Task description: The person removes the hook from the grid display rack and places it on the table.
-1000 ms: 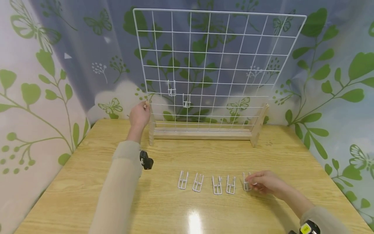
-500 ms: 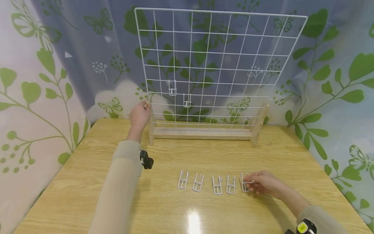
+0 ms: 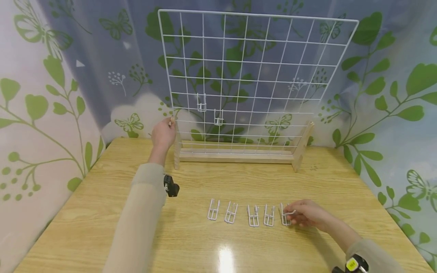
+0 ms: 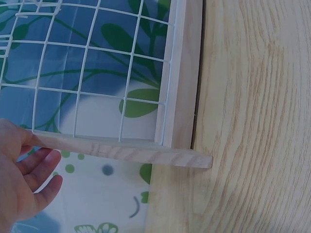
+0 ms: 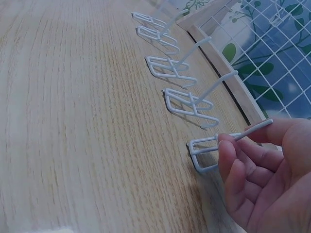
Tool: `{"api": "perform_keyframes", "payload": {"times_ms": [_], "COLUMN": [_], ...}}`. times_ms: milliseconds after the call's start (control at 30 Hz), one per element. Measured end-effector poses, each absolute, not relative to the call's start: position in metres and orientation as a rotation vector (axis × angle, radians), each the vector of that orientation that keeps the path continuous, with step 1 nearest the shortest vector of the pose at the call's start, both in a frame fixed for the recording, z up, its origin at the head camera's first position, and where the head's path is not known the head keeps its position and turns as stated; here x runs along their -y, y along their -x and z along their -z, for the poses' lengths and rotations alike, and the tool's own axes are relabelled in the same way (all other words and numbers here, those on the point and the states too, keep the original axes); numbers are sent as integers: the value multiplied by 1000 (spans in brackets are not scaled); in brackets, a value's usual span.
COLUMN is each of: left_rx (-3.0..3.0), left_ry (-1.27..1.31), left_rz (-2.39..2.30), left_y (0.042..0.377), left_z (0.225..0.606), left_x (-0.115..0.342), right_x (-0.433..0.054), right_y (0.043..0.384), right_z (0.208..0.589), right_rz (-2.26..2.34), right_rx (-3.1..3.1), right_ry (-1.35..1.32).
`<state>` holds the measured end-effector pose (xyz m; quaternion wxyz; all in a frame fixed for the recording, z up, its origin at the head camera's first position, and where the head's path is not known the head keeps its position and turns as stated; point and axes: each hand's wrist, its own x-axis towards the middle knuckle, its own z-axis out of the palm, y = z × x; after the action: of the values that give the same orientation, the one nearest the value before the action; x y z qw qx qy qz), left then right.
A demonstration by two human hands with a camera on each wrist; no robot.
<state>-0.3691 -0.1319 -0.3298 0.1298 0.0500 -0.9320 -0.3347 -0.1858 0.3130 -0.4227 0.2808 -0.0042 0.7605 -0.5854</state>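
In the head view, my left hand (image 3: 163, 134) pinches the top of the left wooden post, part of the stand (image 3: 235, 156) holding up a white wire grid panel (image 3: 256, 14). The left wrist view shows that post (image 4: 121, 151) with my other fingers loosely bent below it. At the right end of a row, my right hand (image 3: 308, 215) pinches a white wire hook (image 5: 255, 128) by its prong area, its rectangular frame tilted close over the table. Two similar hooks, an upper one (image 3: 201, 107) and a lower one (image 3: 219, 122), hang on the grid's left part.
Several more wire hooks lie in a row left of my right hand, from the nearest hook (image 3: 269, 216) to the leftmost hook (image 3: 213, 209), prongs up. The wooden table (image 3: 102, 212) ends at a leaf-printed curtain (image 3: 133, 76) behind and beside the grid.
My right hand has shifted slightly left with the hook, which now shows more of its prong and leans more. The left hand stays on the post.
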Motion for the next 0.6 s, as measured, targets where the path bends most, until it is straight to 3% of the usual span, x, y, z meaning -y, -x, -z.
{"api": "perform_keyframes", "payload": {"times_ms": [300, 600], "left_rx": [2709, 2708], "left_ry": [-146, -133], "left_rz": [955, 942], "left_y": [369, 368], "left_z": [330, 330], "left_x": [132, 132], "right_x": [-311, -314], "right_y": [189, 204], "right_z": [419, 386], "right_rz": [1431, 1317], "right_rx": [-2247, -2500], "right_ry": [-14, 30]}}
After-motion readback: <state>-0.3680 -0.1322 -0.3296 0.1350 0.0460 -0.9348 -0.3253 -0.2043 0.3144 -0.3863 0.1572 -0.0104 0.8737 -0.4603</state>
